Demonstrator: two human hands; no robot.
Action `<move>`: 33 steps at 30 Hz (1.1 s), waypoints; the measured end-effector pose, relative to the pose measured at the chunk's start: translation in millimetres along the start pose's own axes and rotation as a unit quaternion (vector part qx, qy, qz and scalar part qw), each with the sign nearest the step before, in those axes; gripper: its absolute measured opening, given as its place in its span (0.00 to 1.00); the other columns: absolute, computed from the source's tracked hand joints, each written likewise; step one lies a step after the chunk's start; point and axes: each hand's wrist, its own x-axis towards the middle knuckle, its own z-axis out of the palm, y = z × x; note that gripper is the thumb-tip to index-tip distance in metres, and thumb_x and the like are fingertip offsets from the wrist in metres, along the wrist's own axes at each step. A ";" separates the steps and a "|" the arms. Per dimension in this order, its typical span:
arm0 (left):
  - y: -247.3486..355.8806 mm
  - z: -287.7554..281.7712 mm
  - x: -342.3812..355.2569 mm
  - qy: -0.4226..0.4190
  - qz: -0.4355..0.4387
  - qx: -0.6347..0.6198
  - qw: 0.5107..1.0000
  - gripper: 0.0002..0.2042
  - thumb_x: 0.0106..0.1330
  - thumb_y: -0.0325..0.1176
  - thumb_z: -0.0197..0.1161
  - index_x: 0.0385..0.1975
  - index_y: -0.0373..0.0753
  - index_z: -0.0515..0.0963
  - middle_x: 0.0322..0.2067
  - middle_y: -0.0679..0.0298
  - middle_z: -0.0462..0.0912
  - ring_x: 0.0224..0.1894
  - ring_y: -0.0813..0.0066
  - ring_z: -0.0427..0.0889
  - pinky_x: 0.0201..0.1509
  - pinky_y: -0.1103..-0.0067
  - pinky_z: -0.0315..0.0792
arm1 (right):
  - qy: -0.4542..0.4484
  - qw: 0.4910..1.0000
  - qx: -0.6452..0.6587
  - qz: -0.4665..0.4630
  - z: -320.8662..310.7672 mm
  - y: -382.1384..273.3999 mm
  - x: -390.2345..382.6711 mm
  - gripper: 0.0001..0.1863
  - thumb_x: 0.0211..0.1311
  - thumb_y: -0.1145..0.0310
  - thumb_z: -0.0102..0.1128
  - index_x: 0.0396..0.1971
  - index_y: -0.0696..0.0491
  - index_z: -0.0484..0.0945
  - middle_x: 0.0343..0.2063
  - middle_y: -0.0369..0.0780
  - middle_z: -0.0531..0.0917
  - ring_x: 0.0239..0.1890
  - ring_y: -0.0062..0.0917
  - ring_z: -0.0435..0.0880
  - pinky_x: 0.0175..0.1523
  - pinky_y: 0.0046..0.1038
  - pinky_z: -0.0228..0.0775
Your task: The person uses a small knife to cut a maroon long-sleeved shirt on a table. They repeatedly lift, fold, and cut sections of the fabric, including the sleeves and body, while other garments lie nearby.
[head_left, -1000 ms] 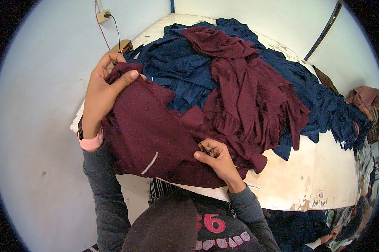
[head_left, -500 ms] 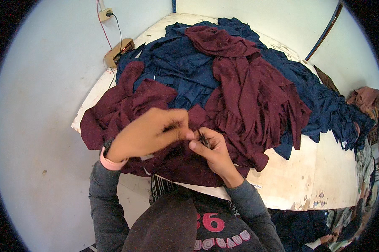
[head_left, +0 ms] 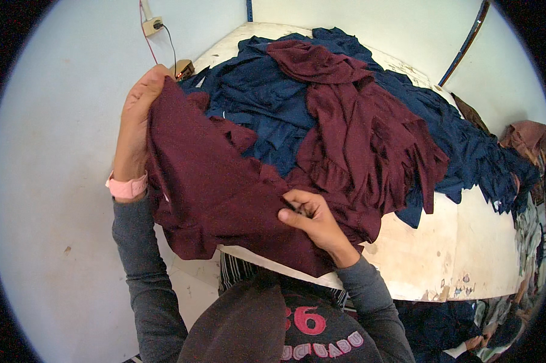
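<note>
My left hand [head_left: 141, 97], with a pink band at its wrist, is raised at the left and closed on the upper edge of a maroon cloth garment [head_left: 209, 181]. The fabric hangs stretched from there across the front of the table. Near the middle of the front edge, my right hand [head_left: 321, 224] is closed around a small dark tool [head_left: 299, 209], mostly hidden by the fingers. Its thumb and forefinger are against the same maroon cloth. Behind both hands spreads a heap of navy garments [head_left: 258, 91], with another maroon garment [head_left: 370, 133] lying over it.
The pale wooden table [head_left: 430, 254] has a worn front edge. White walls rise at the left and back. A socket [head_left: 152, 26] with a cord is on the left wall, above a brown box-like object [head_left: 184, 69]. At the lower right, another person's hand [head_left: 474, 343] shows near dark cloth.
My left hand has moved from beside my right hand up and to the left, lifting and spreading the maroon garment. My right hand has shifted slightly and keeps the dark tool.
</note>
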 end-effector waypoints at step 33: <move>-111.6 66.4 -96.2 -0.060 0.051 0.382 0.921 0.26 0.47 0.10 0.54 0.46 0.36 0.85 0.44 0.57 0.89 0.51 0.62 0.87 0.58 0.72 0.77 | 0.462 0.724 -0.168 -0.484 -168.7 -280.1 -117.2 0.16 0.77 0.64 0.56 0.56 0.59 0.78 0.50 0.44 0.85 0.50 0.33 0.85 0.58 0.36 0.77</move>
